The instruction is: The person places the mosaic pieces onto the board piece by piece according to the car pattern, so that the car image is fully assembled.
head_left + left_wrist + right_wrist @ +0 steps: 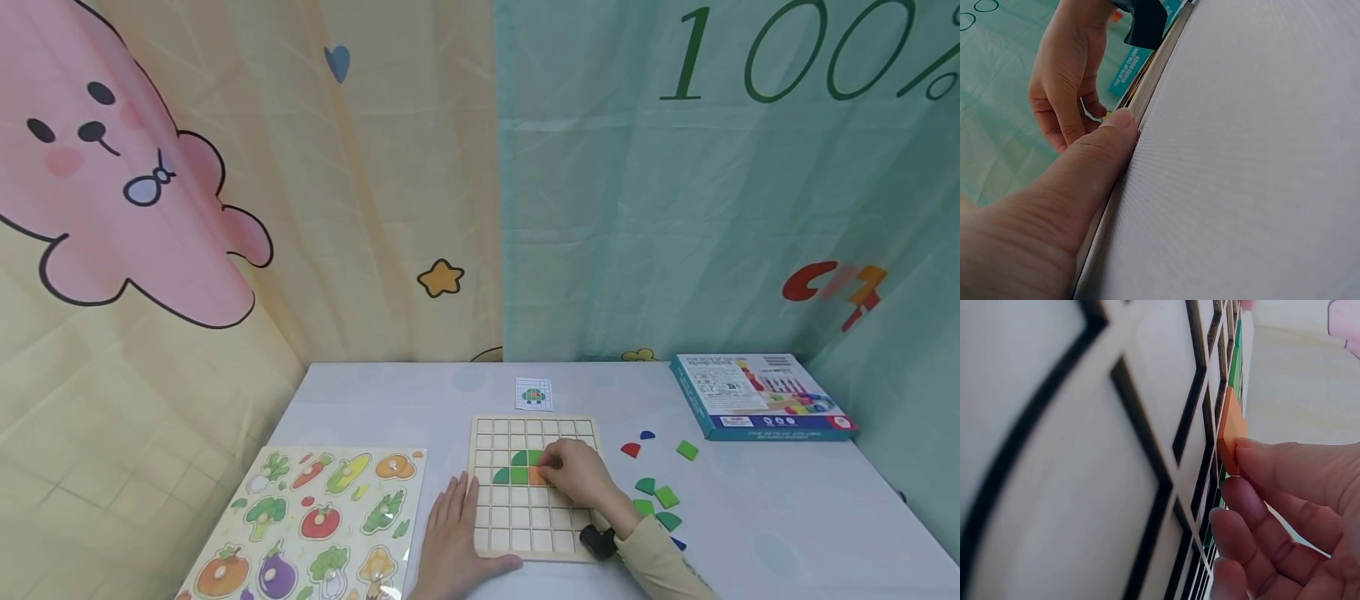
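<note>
A wooden grid board (525,533) lies flat on the table. My right hand (577,473) is over its middle, pinching an orange square tile (536,476) at the grid. In the right wrist view the thumb presses against the orange tile (1233,428), with the other fingers curled below. Beside it on the board sit a green square tile (519,476), green quarter-round tiles (501,477) and another green tile (534,457) partly behind the fingers. My left hand (453,542) rests at the board's near left corner, fingers straight along the left side, thumb against the front edge.
Loose green tiles (666,497), a red one (631,450) and a blue one (647,435) lie right of the board. A small pattern card (533,394) sits behind it. A vegetable-picture sheet (292,525) is at left, a flat box (761,396) at back right.
</note>
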The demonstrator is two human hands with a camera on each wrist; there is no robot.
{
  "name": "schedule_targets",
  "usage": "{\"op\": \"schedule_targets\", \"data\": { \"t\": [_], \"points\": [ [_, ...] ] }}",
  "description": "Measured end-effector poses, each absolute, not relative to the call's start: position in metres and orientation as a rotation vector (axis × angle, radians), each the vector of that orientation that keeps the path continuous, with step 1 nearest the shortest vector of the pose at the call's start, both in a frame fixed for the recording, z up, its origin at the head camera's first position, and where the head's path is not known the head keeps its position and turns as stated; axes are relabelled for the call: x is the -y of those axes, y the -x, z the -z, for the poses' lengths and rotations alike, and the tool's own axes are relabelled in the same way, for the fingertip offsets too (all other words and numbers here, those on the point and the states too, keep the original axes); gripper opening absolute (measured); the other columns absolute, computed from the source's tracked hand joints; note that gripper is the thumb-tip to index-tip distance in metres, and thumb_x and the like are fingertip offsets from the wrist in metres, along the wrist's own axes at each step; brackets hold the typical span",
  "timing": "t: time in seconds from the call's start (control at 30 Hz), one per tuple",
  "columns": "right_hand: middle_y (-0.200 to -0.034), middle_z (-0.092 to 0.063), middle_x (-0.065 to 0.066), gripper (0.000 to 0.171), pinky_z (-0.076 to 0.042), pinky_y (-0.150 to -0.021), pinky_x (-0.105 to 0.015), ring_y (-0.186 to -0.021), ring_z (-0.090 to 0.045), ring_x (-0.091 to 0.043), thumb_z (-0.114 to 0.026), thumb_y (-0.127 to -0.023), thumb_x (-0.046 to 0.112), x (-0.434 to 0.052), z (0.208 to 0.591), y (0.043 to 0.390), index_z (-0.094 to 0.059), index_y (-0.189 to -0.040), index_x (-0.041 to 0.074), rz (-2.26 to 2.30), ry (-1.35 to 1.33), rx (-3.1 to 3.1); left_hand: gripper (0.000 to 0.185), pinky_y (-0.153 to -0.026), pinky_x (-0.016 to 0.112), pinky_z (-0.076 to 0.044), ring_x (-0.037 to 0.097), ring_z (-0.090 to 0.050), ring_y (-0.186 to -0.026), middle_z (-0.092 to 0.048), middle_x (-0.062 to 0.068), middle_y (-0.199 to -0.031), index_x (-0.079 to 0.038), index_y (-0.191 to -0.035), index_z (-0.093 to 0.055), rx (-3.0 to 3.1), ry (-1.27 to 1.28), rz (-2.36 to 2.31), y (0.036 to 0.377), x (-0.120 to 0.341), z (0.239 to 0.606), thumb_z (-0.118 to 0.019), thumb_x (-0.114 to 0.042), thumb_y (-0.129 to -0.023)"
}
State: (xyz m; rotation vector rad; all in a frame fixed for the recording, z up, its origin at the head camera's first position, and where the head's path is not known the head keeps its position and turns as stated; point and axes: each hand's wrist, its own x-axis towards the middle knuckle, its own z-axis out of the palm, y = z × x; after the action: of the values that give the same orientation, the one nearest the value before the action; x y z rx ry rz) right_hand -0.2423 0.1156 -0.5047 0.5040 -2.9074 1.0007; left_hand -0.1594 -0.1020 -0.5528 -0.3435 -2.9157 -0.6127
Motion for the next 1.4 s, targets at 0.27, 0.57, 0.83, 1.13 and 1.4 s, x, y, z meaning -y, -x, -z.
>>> {"op": "schedule_targets", "data": {
  "t": [0.27,0.57,0.83,1.13,1.4],
  "points": [
    [-0.071,-0.054,0.01,0.014,-0.044,-0.058,-0.026,-0.065,-0.048,-0.01,-0.076,-0.08,0.014,-0.117,0.504,0.241,-0.066,-0.072,0.019,-1.03,-0.497,2.937,0.124,-0.113,0.047,-0.015,0.032,-0.015,-0.141,-0.024,0.015,-0.153,-0.002,-0.148,-0.028,2.922,0.35,0.627,0.159,0.102,0.551,-0.054,-0.087,-0.061],
    [-0.078,-0.058,0.011,0.002,-0.044,-0.059,-0.025,-0.068,-0.049,-0.01,-0.073,-0.084,0.016,-0.131,0.498,0.237,-0.071,-0.084,0.015,-1.128,-0.691,2.941,0.125,-0.112,0.047,-0.016,0.031,-0.016,-0.141,-0.023,0.015,-0.153,-0.002,-0.148,-0.028,2.906,0.355,0.609,0.159,0.102,0.555,-0.053,-0.087,-0.06],
    [-0.079,-0.058,0.01,0.006,-0.045,-0.062,-0.027,-0.074,-0.051,-0.013,-0.07,-0.087,0.021,-0.166,0.489,0.237,-0.071,-0.089,0.015,-1.203,-0.539,2.929,0.126,-0.112,0.046,-0.016,0.031,-0.017,-0.14,-0.025,0.014,-0.153,-0.002,-0.148,-0.029,2.871,0.356,0.604,0.159,0.103,0.557,-0.053,-0.088,-0.059],
    [-0.086,-0.063,0.0,0.011,-0.047,-0.065,-0.031,-0.076,-0.053,-0.017,-0.067,-0.089,0.014,-0.215,0.481,0.246,-0.07,-0.094,0.006,-1.147,-0.277,2.902,0.126,-0.112,0.045,-0.014,0.031,-0.017,-0.14,-0.025,0.015,-0.153,-0.002,-0.148,-0.029,2.877,0.364,0.606,0.158,0.103,0.557,-0.053,-0.088,-0.059],
    [-0.108,-0.058,-0.017,0.036,-0.052,-0.078,-0.044,-0.091,-0.054,-0.028,-0.067,-0.089,0.019,-0.238,0.49,0.256,-0.061,-0.118,-0.001,-1.031,-0.115,2.995,0.124,-0.111,0.047,-0.017,0.033,-0.019,-0.14,-0.026,0.016,-0.152,-0.001,-0.147,-0.03,2.87,0.368,0.609,0.158,0.103,0.554,-0.054,-0.087,-0.06]
  ]
}}
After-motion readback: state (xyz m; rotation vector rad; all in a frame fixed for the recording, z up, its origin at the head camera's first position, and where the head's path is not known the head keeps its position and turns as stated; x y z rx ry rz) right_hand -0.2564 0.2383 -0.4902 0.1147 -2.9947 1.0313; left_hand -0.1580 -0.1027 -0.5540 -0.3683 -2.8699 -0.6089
